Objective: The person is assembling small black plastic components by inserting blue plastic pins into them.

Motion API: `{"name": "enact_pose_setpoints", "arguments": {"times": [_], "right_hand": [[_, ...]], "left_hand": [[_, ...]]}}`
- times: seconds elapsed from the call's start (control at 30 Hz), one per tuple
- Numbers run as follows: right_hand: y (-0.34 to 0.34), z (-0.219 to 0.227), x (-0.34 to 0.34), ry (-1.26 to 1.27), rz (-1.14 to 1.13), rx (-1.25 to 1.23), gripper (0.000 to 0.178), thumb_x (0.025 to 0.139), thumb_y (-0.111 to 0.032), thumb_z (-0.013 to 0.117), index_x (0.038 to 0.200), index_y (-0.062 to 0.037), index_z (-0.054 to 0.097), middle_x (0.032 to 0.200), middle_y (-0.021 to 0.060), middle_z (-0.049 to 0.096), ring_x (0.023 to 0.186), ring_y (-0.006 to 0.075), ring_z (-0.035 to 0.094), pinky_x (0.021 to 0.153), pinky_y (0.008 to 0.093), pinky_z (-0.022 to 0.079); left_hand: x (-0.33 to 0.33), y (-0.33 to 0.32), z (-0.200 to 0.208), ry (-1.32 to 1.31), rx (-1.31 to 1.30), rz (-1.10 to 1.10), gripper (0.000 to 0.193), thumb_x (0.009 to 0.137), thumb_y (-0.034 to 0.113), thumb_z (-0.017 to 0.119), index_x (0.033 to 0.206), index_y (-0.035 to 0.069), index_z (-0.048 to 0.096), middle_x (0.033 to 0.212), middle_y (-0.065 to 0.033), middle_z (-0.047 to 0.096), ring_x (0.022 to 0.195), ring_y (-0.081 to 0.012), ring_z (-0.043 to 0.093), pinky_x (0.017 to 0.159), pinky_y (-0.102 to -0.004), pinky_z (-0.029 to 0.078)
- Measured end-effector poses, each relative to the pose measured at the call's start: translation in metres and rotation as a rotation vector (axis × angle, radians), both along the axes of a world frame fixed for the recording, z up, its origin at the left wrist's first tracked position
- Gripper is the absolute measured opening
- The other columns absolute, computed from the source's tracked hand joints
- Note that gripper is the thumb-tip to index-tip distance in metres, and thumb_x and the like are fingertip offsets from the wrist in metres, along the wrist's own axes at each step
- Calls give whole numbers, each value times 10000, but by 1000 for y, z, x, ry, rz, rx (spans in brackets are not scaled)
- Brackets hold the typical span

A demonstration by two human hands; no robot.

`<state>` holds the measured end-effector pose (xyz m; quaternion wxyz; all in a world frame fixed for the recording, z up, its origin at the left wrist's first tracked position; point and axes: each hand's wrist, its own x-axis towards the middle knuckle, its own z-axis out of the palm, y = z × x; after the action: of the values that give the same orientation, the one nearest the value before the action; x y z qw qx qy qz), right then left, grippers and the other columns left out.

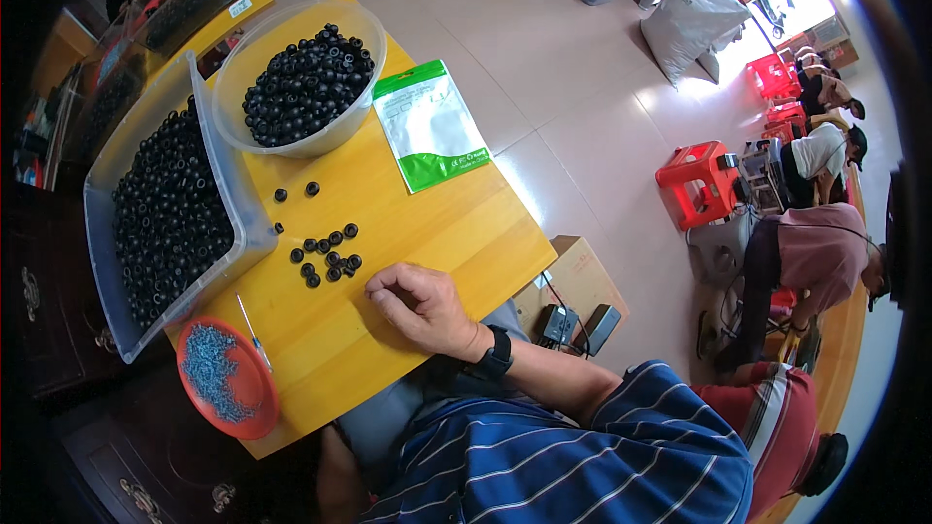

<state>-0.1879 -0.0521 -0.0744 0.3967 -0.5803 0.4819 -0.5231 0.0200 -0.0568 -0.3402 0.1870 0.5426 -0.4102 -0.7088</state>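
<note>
black rings (pixel 333 258) lie just beside the curled right hand (pixel 427 309), its grip unclear, left hand hidden

Small, round, black, hollow pieces (pixel 334 259) lie loosely clustered on the yellow tabletop (pixel 476 277), some touching.

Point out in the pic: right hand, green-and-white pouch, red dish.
Right hand (pixel 427 309): head view, on the back of the hand.
Green-and-white pouch (pixel 432 124): head view, on the pale middle panel.
Red dish (pixel 258 380): head view, on the bare inner surface, right side.
</note>
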Motion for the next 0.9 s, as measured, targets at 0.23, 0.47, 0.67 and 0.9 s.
{"name": "enact_pose_setpoints", "arguments": {"times": [0.23,0.47,0.67,0.9], "right_hand": [[1,-2,1,-29,5,8,67,941,-47,646,993,-20,678,837,83,686,757,179,669,691,288,527],[1,-1,-1,-35,37,29,76,950,-57,639,1006,-20,675,838,81,683,764,173,668,696,291,526],[2,-7,5,-91,-18,22,46,939,-56,649,972,-35,673,835,106,681,726,199,672,663,295,524],[5,-12,0,-142,-11,134,55,950,-26,645,980,-18,690,844,61,700,736,116,653,680,257,526]], "left_hand": [[-24,0,1,3,-8,-26,283,999,330,607,1002,47,624,778,7,615,656,-142,596,554,-331,487],[-31,12,3,-13,-6,-3,279,997,324,612,1001,46,626,778,9,614,658,-139,595,556,-328,487],[21,35,15,-104,-13,111,275,996,319,616,1000,45,626,778,10,613,659,-136,594,558,-326,487],[96,91,38,-239,-3,332,270,994,314,621,999,44,627,778,11,613,660,-134,594,560,-323,487]]}}
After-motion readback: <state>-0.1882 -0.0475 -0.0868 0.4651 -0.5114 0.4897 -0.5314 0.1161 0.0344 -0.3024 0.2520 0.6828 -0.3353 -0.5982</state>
